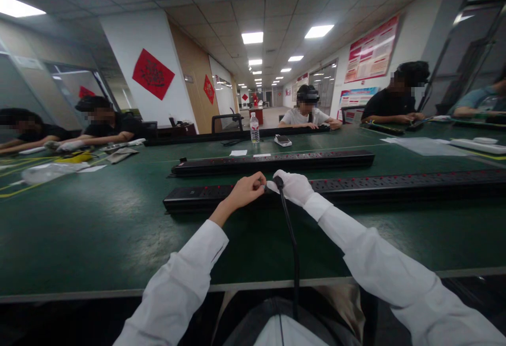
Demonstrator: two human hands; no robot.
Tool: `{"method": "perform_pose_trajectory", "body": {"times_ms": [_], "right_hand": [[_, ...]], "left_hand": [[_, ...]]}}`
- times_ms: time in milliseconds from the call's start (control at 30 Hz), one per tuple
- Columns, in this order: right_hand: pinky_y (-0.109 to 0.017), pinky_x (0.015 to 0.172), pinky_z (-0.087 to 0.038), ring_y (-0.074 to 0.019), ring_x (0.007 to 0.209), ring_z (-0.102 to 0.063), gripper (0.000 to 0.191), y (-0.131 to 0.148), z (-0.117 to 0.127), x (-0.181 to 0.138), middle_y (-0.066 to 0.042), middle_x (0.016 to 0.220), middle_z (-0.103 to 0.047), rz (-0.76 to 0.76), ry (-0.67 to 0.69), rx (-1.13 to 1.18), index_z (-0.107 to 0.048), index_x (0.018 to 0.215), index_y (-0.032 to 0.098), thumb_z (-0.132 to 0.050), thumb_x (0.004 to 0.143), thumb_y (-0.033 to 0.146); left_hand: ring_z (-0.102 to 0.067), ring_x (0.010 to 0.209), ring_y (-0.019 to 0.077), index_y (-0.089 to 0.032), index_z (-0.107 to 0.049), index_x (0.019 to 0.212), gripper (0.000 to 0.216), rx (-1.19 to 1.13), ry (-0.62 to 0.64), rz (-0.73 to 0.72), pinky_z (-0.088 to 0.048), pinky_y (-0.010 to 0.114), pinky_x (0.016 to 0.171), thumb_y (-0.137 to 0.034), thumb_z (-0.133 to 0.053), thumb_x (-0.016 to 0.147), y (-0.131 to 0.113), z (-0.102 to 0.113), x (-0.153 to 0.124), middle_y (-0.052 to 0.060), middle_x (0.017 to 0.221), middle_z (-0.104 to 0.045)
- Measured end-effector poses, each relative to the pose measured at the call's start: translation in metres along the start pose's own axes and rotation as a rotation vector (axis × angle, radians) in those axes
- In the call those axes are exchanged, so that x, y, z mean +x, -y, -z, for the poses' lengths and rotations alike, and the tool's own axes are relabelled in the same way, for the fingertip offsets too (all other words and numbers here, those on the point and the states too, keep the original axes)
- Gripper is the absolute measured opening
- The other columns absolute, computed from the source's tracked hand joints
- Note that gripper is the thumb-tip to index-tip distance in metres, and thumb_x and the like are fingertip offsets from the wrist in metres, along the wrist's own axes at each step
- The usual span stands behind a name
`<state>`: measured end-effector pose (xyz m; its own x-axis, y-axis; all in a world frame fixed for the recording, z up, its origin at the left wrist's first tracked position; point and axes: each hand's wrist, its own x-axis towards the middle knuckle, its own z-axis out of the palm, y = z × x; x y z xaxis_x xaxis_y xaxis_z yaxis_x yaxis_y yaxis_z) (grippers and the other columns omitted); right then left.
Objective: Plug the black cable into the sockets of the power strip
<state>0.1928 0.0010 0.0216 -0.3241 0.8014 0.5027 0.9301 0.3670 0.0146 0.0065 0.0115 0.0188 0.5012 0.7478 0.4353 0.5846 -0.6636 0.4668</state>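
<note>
A long black power strip point(343, 188) with sockets and small red parts lies across the green table in front of me. My bare left hand point(250, 189) is over its left half, thumb and fingers pinched together. What the pinch holds, if anything, is too small to make out. Close on its right, my white-gloved right hand point(294, 186) is closed around the thick end of a black cable point(291, 230). From there the cable hangs over the table edge toward my lap. The fingertips of both hands nearly meet above the strip.
A second black power strip point(276, 162) lies parallel behind. Beyond it stand a water bottle point(254, 128) and a white device point(283, 140). Co-workers sit around the table. A clear plastic bag point(51, 172) lies left, and a translucent sheet point(427, 146) lies right.
</note>
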Motion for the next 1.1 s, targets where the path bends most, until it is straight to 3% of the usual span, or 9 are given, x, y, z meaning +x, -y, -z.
{"method": "perform_pose_trajectory", "body": {"times_ms": [733,1100], "right_hand": [[-0.024,0.056,-0.031,-0.0162,0.069,-0.06,0.045,0.0039,0.004,-0.0036,-0.004,0.077,-0.064,0.025,-0.004,-0.04,-0.054,0.09,0.021,-0.029,0.083,0.058],[-0.024,0.054,-0.029,-0.0163,0.068,-0.059,0.046,0.0028,0.002,-0.0018,-0.002,0.077,-0.064,0.01,0.003,-0.018,-0.054,0.093,0.024,-0.03,0.082,0.061]], "left_hand": [[-0.042,0.051,0.0086,-0.018,-0.049,0.084,0.012,-0.011,0.03,-0.005,-0.031,0.02,0.053,-0.028,-0.046,0.076,-0.0025,0.0019,-0.0004,-0.007,0.055,-0.045],[-0.039,0.048,0.0081,-0.019,-0.049,0.084,0.011,0.015,0.017,-0.002,-0.03,0.02,0.053,-0.021,-0.047,0.073,-0.0026,0.001,0.0002,-0.009,0.051,-0.04]]}}
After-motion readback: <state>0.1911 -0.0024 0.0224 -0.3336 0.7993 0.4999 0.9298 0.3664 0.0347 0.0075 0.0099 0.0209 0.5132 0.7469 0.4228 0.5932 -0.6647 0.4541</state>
